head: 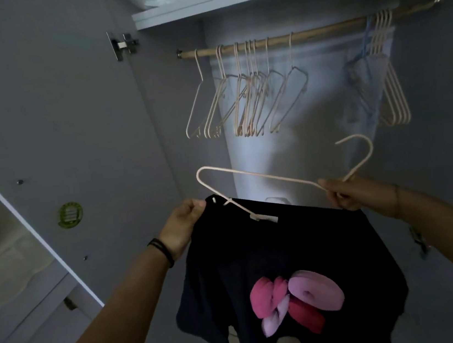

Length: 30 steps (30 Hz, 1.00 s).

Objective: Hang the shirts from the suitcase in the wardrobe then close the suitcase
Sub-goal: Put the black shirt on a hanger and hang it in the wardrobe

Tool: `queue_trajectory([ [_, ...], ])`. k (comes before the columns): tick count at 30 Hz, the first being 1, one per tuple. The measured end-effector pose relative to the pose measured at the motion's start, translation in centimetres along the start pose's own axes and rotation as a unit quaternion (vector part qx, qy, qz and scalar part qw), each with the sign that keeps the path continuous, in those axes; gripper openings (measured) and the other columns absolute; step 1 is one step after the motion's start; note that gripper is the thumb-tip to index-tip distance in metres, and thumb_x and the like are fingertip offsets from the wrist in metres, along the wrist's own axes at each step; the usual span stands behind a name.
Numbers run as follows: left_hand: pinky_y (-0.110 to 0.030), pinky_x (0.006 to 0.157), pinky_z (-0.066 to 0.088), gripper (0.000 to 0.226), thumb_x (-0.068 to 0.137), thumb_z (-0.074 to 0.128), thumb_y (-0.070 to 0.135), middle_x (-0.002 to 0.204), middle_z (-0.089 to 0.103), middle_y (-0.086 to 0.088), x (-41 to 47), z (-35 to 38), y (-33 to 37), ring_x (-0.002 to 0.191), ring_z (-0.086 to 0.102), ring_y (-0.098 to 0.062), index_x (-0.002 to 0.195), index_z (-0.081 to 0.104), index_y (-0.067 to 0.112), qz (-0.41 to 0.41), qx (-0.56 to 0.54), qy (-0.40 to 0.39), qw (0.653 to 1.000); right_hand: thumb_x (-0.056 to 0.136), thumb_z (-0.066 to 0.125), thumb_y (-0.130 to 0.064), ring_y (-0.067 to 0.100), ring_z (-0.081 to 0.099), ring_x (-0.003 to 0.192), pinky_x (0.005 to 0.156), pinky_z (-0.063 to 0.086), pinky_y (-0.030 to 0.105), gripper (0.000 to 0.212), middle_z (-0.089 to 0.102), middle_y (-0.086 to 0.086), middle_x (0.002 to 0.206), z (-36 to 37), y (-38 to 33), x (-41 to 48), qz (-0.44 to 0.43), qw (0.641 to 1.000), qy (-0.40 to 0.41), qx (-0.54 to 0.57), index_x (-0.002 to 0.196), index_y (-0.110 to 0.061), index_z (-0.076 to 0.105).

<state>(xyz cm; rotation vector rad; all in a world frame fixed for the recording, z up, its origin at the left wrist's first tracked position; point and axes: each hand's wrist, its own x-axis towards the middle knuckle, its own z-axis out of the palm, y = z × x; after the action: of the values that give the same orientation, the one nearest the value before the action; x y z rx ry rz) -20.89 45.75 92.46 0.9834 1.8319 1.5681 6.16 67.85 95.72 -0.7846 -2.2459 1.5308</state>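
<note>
Clearly, a dark shirt (286, 264) is pinched by the left hand (182, 229); a half-threaded hanger (263, 179), gripped by the right hand (349, 194), could slip from the collar.

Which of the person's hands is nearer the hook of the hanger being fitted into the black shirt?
The right. The right hand grips the hanger just below its hook; the left hand pinches the black shirt collar, far across from it.

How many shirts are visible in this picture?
1. The black shirt with a pink and purple print hangs between the left hand and right hand. None hangs on the wooden rod.
</note>
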Motion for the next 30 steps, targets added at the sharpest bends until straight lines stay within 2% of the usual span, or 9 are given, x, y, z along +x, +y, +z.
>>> queue_trajectory([
  [4, -0.018, 0.053, 0.039, 0.022, 0.100, 0.045, 0.022, 0.061, 0.052, 0.010, 0.4, 0.3, 0.7, 0.052, 0.046, 0.000, 0.079, 0.049, 0.016, 0.039, -0.005, 0.039, 0.998, 0.099, 0.039, -0.024, 0.008, 0.021, 0.038, 0.039, 0.018, 0.015, 0.051, 0.024, 0.001, 0.043, -0.2, 0.3, -0.2, 0.009, 1.000, -0.018, -0.006, 0.050, -0.011, 0.038],
  [10, -0.015, 0.048, 0.040, 0.022, 0.100, 0.042, 0.015, 0.060, 0.051, 0.008, 0.7, 0.2, 2.3, 0.048, 0.045, 0.000, 0.079, 0.048, 0.015, 0.062, -0.057, 0.057, 0.995, 0.099, 0.035, -0.022, 0.008, 0.020, 0.038, 0.038, 0.018, 0.016, 0.050, 0.024, 0.001, 0.042, -0.5, 0.3, -0.6, 0.001, 0.998, -0.057, -0.002, 0.051, -0.007, 0.037],
  [14, -0.017, 0.053, 0.046, 0.020, 0.100, 0.043, 0.014, 0.071, 0.054, 0.000, 1.1, 0.1, 3.5, 0.055, 0.052, -0.003, 0.081, 0.050, 0.014, 0.068, -0.093, 0.058, 0.992, 0.100, 0.034, -0.022, 0.008, 0.019, 0.037, 0.039, 0.015, 0.018, 0.052, 0.023, 0.000, 0.041, -0.5, -0.1, -0.4, 0.020, 0.997, -0.069, -0.012, 0.050, -0.008, 0.036],
  [23, -0.024, 0.058, 0.044, 0.022, 0.100, 0.044, 0.018, 0.068, 0.054, 0.000, 1.5, 0.2, 4.0, 0.060, 0.049, -0.009, 0.079, 0.052, 0.014, 0.064, -0.123, 0.082, 0.987, 0.099, 0.035, -0.031, 0.010, 0.018, 0.037, 0.038, 0.016, 0.018, 0.054, 0.021, 0.001, 0.042, -1.8, -0.8, -0.2, 0.046, 0.993, -0.083, -0.064, 0.050, -0.011, 0.037],
  [26, -0.018, 0.056, 0.046, 0.021, 0.099, 0.044, 0.014, 0.061, 0.059, 0.008, 1.8, 0.2, 4.4, 0.056, 0.052, -0.003, 0.079, 0.052, 0.014, 0.081, -0.104, 0.084, 0.988, 0.099, 0.035, -0.033, 0.010, 0.018, 0.036, 0.038, 0.017, 0.017, 0.055, 0.022, 0.000, 0.041, -1.8, -1.1, -0.2, 0.054, 0.992, -0.087, -0.077, 0.048, -0.012, 0.037],
  [30, -0.007, 0.049, 0.040, 0.022, 0.099, 0.045, 0.008, 0.051, 0.057, 0.018, 2.1, 0.5, 5.3, 0.048, 0.049, 0.006, 0.077, 0.048, 0.013, 0.118, -0.025, 0.093, 0.988, 0.100, 0.035, -0.034, 0.010, 0.017, 0.038, 0.039, 0.016, 0.018, 0.055, 0.020, 0.000, 0.042, -1.8, -1.0, -0.6, 0.068, 0.990, -0.086, -0.092, 0.050, -0.012, 0.036],
])
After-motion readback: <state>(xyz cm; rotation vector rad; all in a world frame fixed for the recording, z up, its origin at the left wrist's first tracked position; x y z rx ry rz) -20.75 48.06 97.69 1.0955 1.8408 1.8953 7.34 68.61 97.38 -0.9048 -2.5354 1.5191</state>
